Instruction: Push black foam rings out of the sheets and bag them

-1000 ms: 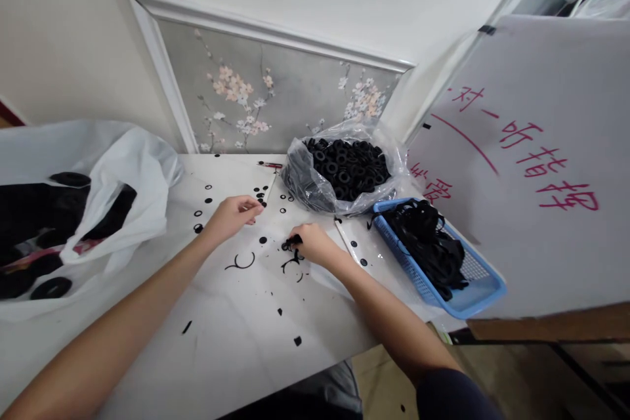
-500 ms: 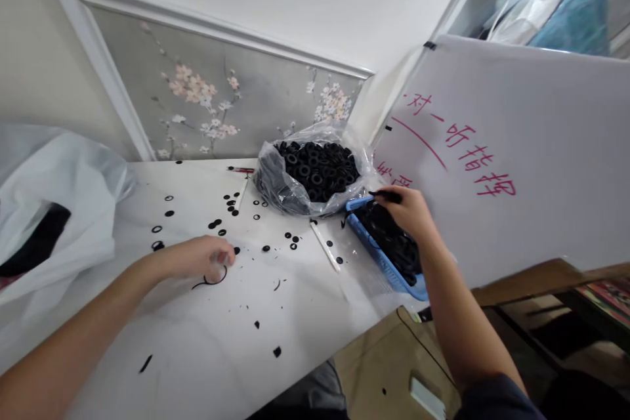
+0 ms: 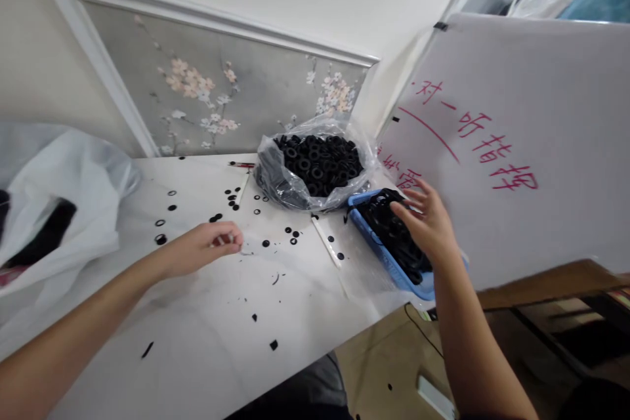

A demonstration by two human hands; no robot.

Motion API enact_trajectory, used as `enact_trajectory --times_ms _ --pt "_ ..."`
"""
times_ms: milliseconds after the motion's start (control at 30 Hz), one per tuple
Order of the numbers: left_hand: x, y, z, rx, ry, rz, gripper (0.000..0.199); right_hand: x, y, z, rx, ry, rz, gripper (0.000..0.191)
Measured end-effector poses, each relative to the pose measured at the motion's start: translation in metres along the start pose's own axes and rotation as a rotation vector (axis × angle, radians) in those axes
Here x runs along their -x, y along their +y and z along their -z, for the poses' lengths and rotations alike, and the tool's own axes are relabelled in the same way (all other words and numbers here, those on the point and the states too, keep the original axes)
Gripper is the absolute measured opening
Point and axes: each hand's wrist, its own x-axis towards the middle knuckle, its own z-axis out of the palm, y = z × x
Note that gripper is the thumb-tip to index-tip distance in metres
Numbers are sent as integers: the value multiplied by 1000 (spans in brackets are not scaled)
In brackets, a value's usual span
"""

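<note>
Small black scraps (image 3: 273, 345) lie toward the near edge of the table (image 3: 197, 354). Beyond them, the left hand (image 3: 216, 241) has its grip curled narrow; whether it holds the curved strip that lay there half a second ago cannot be told. At the table's right edge, the right hand (image 3: 427, 220) spreads wide over the blue basket (image 3: 386, 268), without the black piece it carried, probably dropped among the black bands (image 3: 411, 262) it partly hides. At the far edge stands the clear bag (image 3: 275, 177) of black rings (image 3: 319, 161); the white bag (image 3: 96, 187) leftward is cut off.
</note>
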Motion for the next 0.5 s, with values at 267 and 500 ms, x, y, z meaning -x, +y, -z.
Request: enact_trajectory --times_ms 267,500 --pt "7 53 -31 175 200 -180 22 102 -86 -130 -731 -940 -210 71" --pt "57 25 -49 -19 231 -134 30 111 -55 -134 -484 -936 -298 38"
